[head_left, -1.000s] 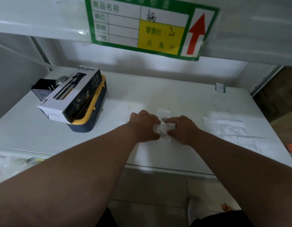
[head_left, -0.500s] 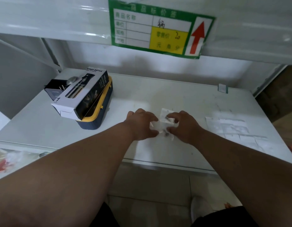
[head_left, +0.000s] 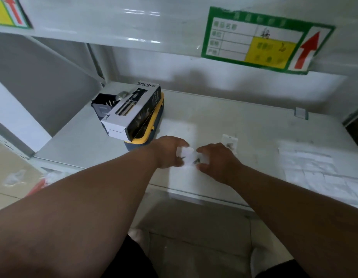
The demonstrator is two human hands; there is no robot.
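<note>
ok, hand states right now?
Left hand: holds one end of the packet.
Right hand: holds the packet's other end.

Obs., head view, one person.

- Left forearm (head_left: 89,197) and right forearm (head_left: 284,199): bare along the whole length in frame, from the lower edge to the wrist. The wide-angle lens makes them broad near the camera and narrow toward the wrist.
- Left grip (head_left: 168,152) and right grip (head_left: 218,161): bare, fingertips partly hidden.
- Clothing: black fabric (head_left: 134,261) at bottom centre, and more of the same at bottom right. Cut of the garment not legible.
- Footwear: one white shoe (head_left: 257,259). Only its toe end shows, and it is blurred.
</note>
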